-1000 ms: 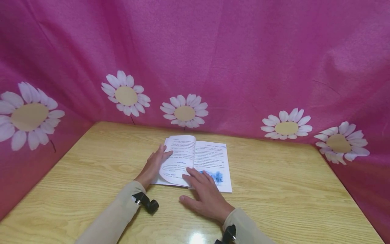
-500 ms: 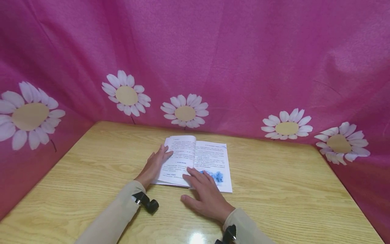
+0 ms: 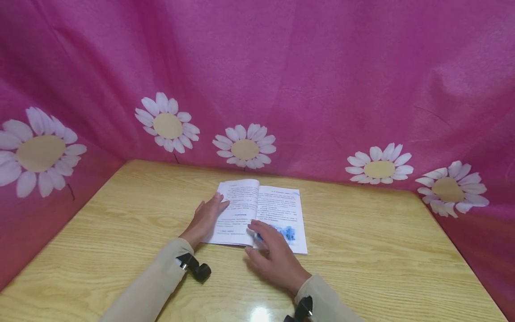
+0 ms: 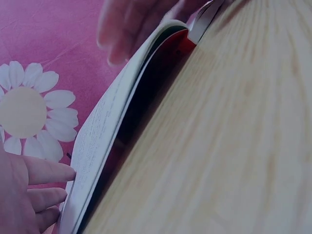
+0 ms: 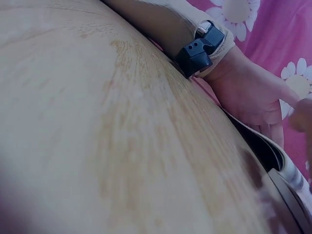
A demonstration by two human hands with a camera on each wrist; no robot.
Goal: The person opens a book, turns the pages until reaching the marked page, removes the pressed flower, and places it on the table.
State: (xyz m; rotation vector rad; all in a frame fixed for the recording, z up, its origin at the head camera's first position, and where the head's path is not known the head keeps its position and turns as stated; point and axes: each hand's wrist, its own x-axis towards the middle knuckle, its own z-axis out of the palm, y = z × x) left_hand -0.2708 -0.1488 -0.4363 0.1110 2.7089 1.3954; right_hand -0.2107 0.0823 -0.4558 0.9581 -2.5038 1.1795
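An open book (image 3: 277,203) lies on the table, with printed text on both pages and a blue picture low on the right page. My left hand (image 3: 203,221) rests along the outer edge of the left page, its fingers extended onto the paper. Over the lower part of the book near the spine is my right hand (image 3: 277,259), fingers spread loosely and thumb by the bottom edge. In the left wrist view, the left page (image 4: 105,122) arches up towards the spine, and dark and red show beneath it. Part of the blue picture is hidden by the right hand.
The wooden table (image 3: 362,250) extends around the book. A pink curtain (image 3: 314,89) with large white daisies hangs behind it and along both sides. Black camera mounts (image 3: 195,267) sit on both beige sleeves.
The left page's curled lower corner has settled flatter. My right hand has shifted slightly right, its fingers closer together, baring more of the page by the spine. The left hand has barely moved.
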